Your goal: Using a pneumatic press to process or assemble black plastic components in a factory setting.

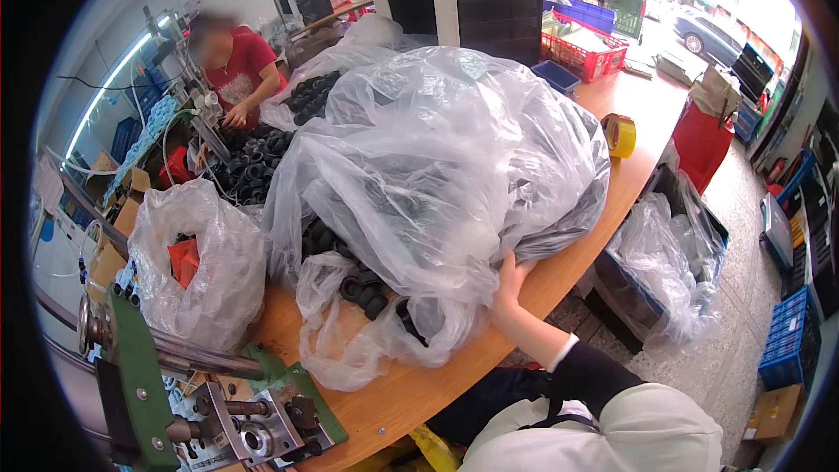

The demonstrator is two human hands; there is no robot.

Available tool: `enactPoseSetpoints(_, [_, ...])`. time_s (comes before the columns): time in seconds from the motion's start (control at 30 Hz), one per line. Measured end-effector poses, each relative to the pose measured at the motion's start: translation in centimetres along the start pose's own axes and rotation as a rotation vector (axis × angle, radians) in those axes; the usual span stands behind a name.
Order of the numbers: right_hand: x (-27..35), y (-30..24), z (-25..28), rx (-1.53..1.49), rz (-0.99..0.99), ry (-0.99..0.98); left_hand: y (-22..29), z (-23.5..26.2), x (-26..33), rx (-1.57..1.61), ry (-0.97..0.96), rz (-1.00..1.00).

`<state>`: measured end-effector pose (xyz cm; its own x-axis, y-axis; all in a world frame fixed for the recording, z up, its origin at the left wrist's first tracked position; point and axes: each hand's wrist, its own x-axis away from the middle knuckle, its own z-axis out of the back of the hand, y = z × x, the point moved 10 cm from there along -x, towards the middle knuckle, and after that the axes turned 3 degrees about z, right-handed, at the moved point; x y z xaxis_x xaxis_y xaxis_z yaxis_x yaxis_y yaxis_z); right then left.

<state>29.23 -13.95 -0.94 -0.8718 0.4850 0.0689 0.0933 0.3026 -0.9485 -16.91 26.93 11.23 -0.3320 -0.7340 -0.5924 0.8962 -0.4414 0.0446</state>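
Observation:
My right hand [508,287] reaches from the lower right and grips the near lower edge of a large clear plastic bag [419,149]. Plastic partly covers its fingers. The bulky, crumpled bag spreads over the wooden table [419,402]. Its loose mouth sags toward the table's near edge, where black ring-like parts [365,290] show among the folds. My left hand is outside the picture.
A smaller clear bag [201,315] holds something red, near a green-and-metal machine [131,376]. A co-worker in a red shirt [249,61] handles a black parts heap [258,162]. Yellow tape [619,135] stands at the table's right edge; a plastic-lined bin [664,253] sits beyond.

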Motion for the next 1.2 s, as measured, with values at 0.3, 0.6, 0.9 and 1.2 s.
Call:
enactPoseSetpoints(0.3, [-9.1,-2.2,2.4,-0.589,-0.596,-0.276,0.2,0.1,-0.2,0.015,-0.061,-0.003])
enactPoseSetpoints(0.6, [-8.1,-5.5,-3.2,-0.421,-0.473,-0.296,-0.5,0.2,0.1,0.004,0.019,-0.040])
enactPoseSetpoints(0.9, [-6.4,1.0,1.4,-0.014,-0.134,-0.207,-1.6,-1.3,0.0,-0.035,-0.076,0.075])
enactPoseSetpoints(1.2, [-3.8,0.6,1.1,0.082,-0.147,-0.356,-7.9,-7.9,2.6,0.017,-0.148,0.190])
